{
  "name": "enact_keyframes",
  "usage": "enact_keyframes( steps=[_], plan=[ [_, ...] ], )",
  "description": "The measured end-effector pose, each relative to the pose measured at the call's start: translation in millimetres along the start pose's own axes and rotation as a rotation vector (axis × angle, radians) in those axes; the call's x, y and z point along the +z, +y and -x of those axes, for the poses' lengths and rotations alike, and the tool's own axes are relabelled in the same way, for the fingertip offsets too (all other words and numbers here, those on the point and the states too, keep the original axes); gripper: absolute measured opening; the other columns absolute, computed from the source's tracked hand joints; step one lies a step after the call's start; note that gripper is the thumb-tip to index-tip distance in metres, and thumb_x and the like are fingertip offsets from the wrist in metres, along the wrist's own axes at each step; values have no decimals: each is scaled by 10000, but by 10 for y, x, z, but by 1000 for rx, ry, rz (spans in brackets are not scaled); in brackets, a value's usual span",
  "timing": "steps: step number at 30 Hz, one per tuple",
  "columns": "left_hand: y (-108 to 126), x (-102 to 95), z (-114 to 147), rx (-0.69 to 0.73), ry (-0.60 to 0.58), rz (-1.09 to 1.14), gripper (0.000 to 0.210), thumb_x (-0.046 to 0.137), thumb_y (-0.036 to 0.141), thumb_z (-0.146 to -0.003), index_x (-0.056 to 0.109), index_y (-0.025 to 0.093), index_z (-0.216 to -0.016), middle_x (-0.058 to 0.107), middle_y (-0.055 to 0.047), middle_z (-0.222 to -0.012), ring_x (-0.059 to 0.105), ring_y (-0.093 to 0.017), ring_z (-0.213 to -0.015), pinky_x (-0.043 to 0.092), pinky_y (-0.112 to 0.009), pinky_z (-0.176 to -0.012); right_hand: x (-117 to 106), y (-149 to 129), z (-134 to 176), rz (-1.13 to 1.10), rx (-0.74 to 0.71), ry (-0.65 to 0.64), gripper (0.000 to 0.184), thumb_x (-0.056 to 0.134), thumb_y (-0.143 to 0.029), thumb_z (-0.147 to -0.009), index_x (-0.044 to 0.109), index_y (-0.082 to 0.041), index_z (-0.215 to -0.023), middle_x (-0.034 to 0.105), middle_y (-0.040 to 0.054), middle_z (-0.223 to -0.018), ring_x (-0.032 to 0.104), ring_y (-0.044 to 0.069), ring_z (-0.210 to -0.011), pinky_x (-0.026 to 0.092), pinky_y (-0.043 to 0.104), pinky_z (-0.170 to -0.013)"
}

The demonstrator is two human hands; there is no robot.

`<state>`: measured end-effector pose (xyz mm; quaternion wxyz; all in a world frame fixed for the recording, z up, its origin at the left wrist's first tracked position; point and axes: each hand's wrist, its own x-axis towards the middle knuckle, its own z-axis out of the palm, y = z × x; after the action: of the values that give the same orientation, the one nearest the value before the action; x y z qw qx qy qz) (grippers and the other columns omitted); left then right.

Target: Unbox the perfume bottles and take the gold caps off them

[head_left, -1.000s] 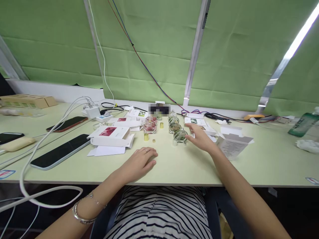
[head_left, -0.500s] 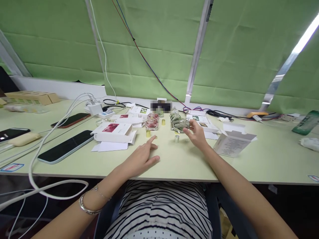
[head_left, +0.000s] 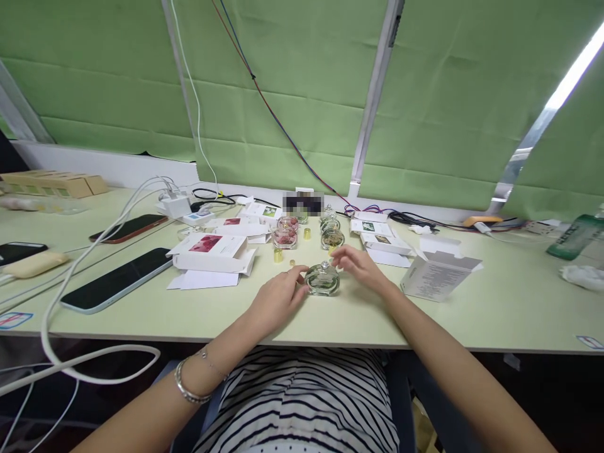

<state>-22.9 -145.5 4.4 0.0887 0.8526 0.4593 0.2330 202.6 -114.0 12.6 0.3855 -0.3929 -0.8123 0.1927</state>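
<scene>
A clear glass perfume bottle (head_left: 322, 281) with a rounded body and a bare nozzle stands upright near the front of the table. My left hand (head_left: 282, 299) holds its left side between thumb and fingers. My right hand (head_left: 359, 267) is just right of the nozzle, its fingers loosely curved and apart, with nothing visible in them. Behind those fingertips, a yellow cap (head_left: 332, 250) is partly hidden. Farther left stand a gold cap (head_left: 278, 255) and a tiny gold piece (head_left: 292, 262). Another bottle (head_left: 333, 237) is behind, and a pinkish bottle (head_left: 285, 236) is to its left.
Opened white cartons (head_left: 207, 250) lie at left, with more flat boxes (head_left: 384, 243) at right. An open carton (head_left: 438, 274) stands beside my right forearm. Phones (head_left: 117, 280) and a looping white cable (head_left: 51, 314) occupy the left side. A green bottle (head_left: 573, 237) lies far right.
The clear bottle has come from the back right row to the front centre. My left hand has closed on its side, while my right hand has let go and moved slightly left.
</scene>
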Motion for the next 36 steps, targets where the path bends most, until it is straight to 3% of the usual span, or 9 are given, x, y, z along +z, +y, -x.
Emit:
enact_keyframes(
  steps=[2, 4, 8, 10, 13, 15, 17, 21, 36],
  plan=[
    [0, 30, -1, 13, 8, -7, 384, 389, 301, -854, 381, 180, -1218, 597, -97, -1103, 588, -236, -950, 454, -380, -800, -107, 69, 5, 113, 85, 127, 320, 335, -429, -878, 528, -183, -946, 620, 37, -789, 570, 147, -710, 438, 276, -653],
    [-3, 48, 7, 32, 10, -2, 467, 402, 310, -848, 311, 169, -1283, 543, -122, -1199, 560, -244, -1019, 443, -384, -836, -190, 159, 27, 298, 190, 133, 224, 450, -364, -825, 542, -182, -918, 611, 33, -767, 546, 148, -660, 419, 274, -617],
    [9, 45, 20, 46, -25, -8, 546, 392, 300, -855, 213, 168, -1353, 582, -124, -1132, 564, -243, -1007, 448, -374, -825, -237, 301, 73, 423, 313, -123, 137, 579, -254, -715, 587, -185, -834, 615, 29, -749, 544, 148, -636, 403, 252, -565],
    [18, 39, 23, 55, -24, -9, 535, 382, 289, -859, 214, 175, -1354, 589, -114, -1104, 575, -238, -976, 453, -366, -809, -216, 301, 69, 404, 310, -164, 87, 553, -215, -729, 594, -180, -797, 614, 32, -736, 547, 148, -645, 408, 253, -574],
    [26, 38, 25, 96, -15, 5, 504, 375, 279, -865, 234, 197, -1342, 572, -99, -1125, 572, -229, -972, 454, -353, -803, -156, 181, 38, 371, 192, 31, 114, 501, -211, -773, 587, -174, -839, 598, 45, -779, 533, 147, -667, 427, 277, -617],
    [32, 39, 26, 119, -14, 20, 494, 373, 271, -867, 237, 210, -1338, 567, -90, -1131, 569, -222, -972, 453, -346, -804, -97, 47, 24, 273, 35, 229, 138, 481, -238, -805, 574, -182, -890, 580, 44, -804, 530, 144, -686, 445, 290, -652],
    [39, 39, 25, 130, -12, 29, 491, 376, 262, -867, 238, 217, -1337, 569, -83, -1122, 569, -218, -960, 452, -344, -803, -20, -90, 23, 144, -111, 319, 146, 480, -266, -821, 565, -197, -917, 572, 38, -820, 536, 141, -710, 461, 295, -682],
    [44, 38, 23, 131, -13, 28, 494, 382, 246, -866, 243, 220, -1339, 570, -83, -1099, 569, -217, -936, 450, -349, -798, 131, -246, 31, 36, -252, 248, 137, 493, -256, -825, 574, -210, -926, 576, 32, -825, 540, 138, -723, 472, 297, -693],
    [12, 73, 18, 152, 6, 29, 510, 408, 238, -857, 248, 219, -1341, 565, -81, -1119, 570, -209, -921, 445, -340, -788, 179, -226, 11, 16, -323, 274, 176, 503, -219, -834, 616, -216, -970, 593, 53, -866, 561, 150, -767, 480, 306, -678]
  ],
)
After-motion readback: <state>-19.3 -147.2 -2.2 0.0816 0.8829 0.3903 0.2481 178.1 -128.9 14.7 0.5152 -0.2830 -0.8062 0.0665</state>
